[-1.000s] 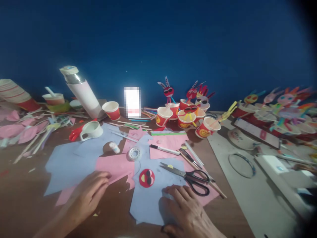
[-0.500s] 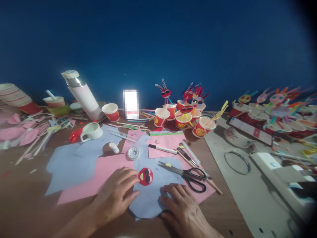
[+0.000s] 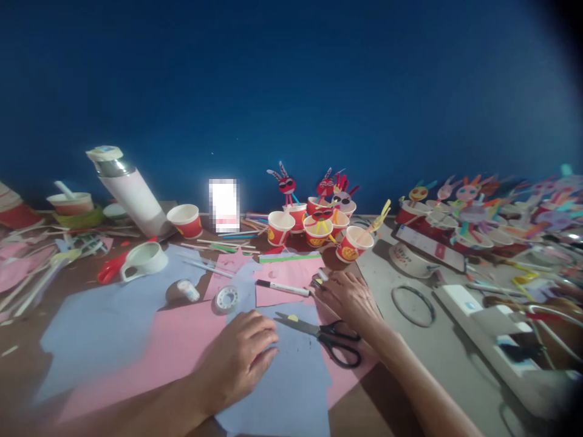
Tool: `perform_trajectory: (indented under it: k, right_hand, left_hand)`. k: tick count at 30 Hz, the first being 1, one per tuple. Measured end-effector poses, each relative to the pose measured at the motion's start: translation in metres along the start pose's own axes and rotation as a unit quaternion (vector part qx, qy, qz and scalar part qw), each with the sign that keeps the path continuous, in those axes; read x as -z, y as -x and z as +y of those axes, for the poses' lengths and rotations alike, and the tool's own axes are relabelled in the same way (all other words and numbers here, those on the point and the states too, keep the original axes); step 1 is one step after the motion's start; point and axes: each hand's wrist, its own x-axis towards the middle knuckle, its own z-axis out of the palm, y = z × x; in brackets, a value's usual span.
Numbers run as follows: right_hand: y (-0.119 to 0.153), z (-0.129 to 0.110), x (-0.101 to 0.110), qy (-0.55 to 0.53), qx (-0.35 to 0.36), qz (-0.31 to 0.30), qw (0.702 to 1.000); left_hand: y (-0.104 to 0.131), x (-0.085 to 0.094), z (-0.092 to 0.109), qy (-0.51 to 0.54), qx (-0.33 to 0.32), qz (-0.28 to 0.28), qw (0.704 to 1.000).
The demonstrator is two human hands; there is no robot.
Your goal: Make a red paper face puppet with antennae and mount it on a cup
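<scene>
While the left hand [image 3: 243, 358] curls over paper, the right hand [image 3: 348, 297] reaches past the scissors [image 3: 298, 323]

As observed from the head camera, the left hand is palm-down above the front blue sheet [image 3: 294, 382] and the edge of the pink sheet [image 3: 182, 334]. Its fingers are bent inward, thumb alongside; whether anything is grasped beneath them cannot be told. The scissors lie on the front blue sheet just beyond those fingers, blades pointing left, black handles to the right, with a small yellow scrap [image 3: 293, 318] on the blades.

The right hand is farther forward, fingers half-bent and pointing left. Its fingertips are just beside the right end of the marker [image 3: 285, 288] – at them a small pale and dark item shows, too covered to identify. Whether the fingers grip that item or merely touch it cannot be told. The wrist is near the scissors' upper handle.

Surroundings: the tape roll [image 3: 226, 298] and the small white bottle [image 3: 188, 290] lie on the paper beyond the left hand. Farther left are the mug [image 3: 148, 262] and the tilted-looking flask [image 3: 132, 197]. Beyond the right hand stands the nearest red cup [image 3: 353, 243] – one of a cluster, some holding paper figures. To the right are the dark ring [image 3: 413, 305] and the white power strip [image 3: 478, 331].
</scene>
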Motion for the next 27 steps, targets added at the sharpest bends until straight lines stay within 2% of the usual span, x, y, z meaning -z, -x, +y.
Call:
perform_trajectory:
  k: [4,10,19,23,27]
  right_hand:
    - [0.005,0.007,-0.003,0.025,-0.03,-0.014,0.999]
    - [0.007,0.014,0.012,0.049,-0.074,-0.03,0.996]
    - [-0.022,-0.02,0.007,-0.017,0.001,-0.062,0.998]
    - [-0.025,-0.021,-0.001,-0.061,0.023,-0.056,0.996]
    - [-0.024,-0.022,-0.007,-0.116,0.058,-0.048,0.99]
  left_hand:
    - [0.006,-0.005,-0.006,0.019,0.01,0.022,1.0]
    - [0.006,-0.006,-0.014,0.049,0.021,0.022,0.998]
    - [0.011,-0.002,-0.019,0.044,0.044,0.021,0.998]
    - [0.009,0.003,-0.02,0.029,0.058,0.013,0.998]
    - [-0.007,0.01,-0.019,-0.017,0.066,0.012,0.998]
